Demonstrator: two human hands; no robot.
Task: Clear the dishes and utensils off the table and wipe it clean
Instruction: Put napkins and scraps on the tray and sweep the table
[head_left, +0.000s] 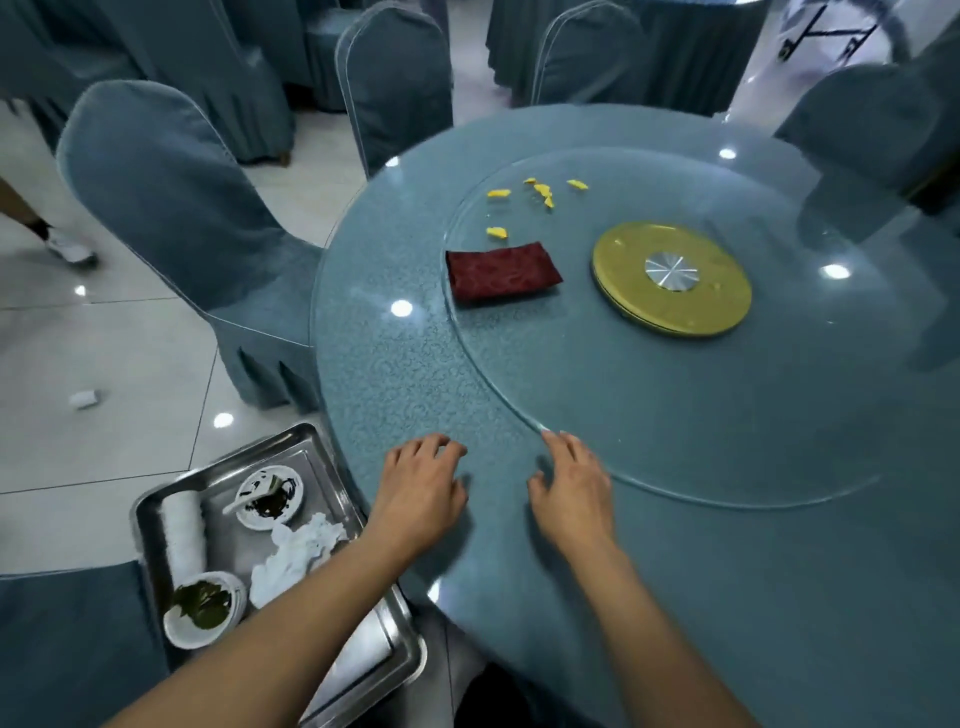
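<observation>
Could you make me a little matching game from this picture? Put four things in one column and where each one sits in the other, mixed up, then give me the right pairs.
Things:
1. dark red cloth
2. yellow scraps
3. white bowl with green leaves
4. gold disc

Places:
A. in the steel tray to the left of the table
B. at the middle of the glass turntable
C. at the near left edge of the turntable
D. scattered on the turntable's far side, beyond the cloth

Pairs: 1-C, 2-D, 3-A, 4-B
</observation>
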